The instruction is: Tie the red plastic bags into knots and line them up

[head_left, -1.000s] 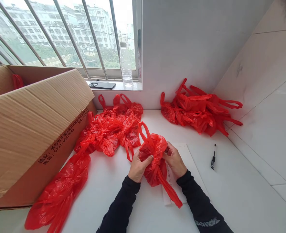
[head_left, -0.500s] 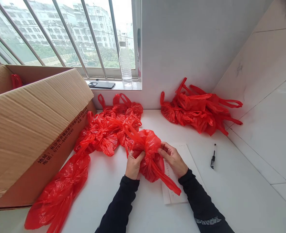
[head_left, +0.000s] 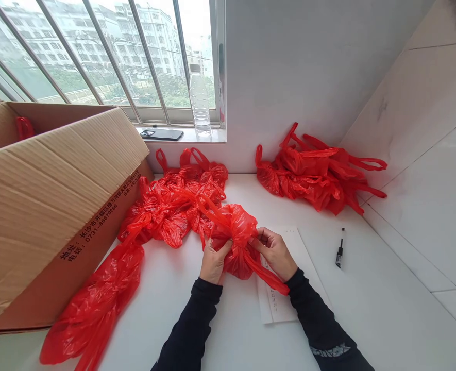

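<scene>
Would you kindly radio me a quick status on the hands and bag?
Left hand, right hand: both gripping red bag. Bag gathered at middle, one handle trailing over paper. Pen off right.

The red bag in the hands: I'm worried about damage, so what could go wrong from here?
The red bag looks like thin plastic, and the left hand and right hand both pinch it near its gathered middle, so a hard pull might tear it. Its long strap crosses in front of the paper and could drag or crease it. Its upper loop reaches toward the pile of red bags and might snag there.
</scene>
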### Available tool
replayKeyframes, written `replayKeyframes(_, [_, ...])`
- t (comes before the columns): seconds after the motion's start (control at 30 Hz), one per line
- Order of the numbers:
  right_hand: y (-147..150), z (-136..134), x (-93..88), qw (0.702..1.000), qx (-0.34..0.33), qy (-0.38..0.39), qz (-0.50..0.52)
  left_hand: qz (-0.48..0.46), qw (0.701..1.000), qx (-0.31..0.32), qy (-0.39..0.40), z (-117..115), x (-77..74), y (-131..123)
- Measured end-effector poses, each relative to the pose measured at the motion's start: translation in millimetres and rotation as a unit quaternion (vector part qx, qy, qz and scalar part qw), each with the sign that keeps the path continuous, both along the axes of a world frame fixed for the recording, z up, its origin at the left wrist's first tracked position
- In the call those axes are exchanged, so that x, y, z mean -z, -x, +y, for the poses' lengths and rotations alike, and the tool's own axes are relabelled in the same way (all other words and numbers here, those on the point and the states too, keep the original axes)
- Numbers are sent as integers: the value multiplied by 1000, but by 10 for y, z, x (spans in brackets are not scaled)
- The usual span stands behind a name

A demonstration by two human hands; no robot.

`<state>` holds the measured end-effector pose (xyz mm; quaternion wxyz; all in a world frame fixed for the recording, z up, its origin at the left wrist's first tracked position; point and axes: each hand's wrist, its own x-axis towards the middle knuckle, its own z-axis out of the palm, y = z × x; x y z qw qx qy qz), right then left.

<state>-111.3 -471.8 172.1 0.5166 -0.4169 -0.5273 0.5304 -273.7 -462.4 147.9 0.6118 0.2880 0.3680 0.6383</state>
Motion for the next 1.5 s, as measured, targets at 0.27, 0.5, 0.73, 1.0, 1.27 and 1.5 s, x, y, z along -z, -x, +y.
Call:
replayKeyframes(0.27, [38, -15, -23, 1000, 0, -4, 7, 17, 998, 49, 22, -37, -81, 44])
replayKeyframes(0.5, [18, -4, -34, 999, 17, -32, 10, 61, 993, 96, 11, -85, -141, 10])
replayKeyframes(0.73, [47, 7, 17, 1000, 3, -4, 10, 86, 990, 112, -15, -46, -79, 42])
replayKeyframes(1.0, [41, -25, -46, 998, 31, -16, 47, 77, 992, 95, -4, -51, -74, 31])
replayKeyframes(1.27, [37, -32, -78, 996, 36, 1, 85, 46, 996, 78, 5, -32, -59, 41])
replayKeyframes(1.5, [6, -28, -89, 997, -22, -6, 71, 51, 997, 60, 7, -35, -73, 42])
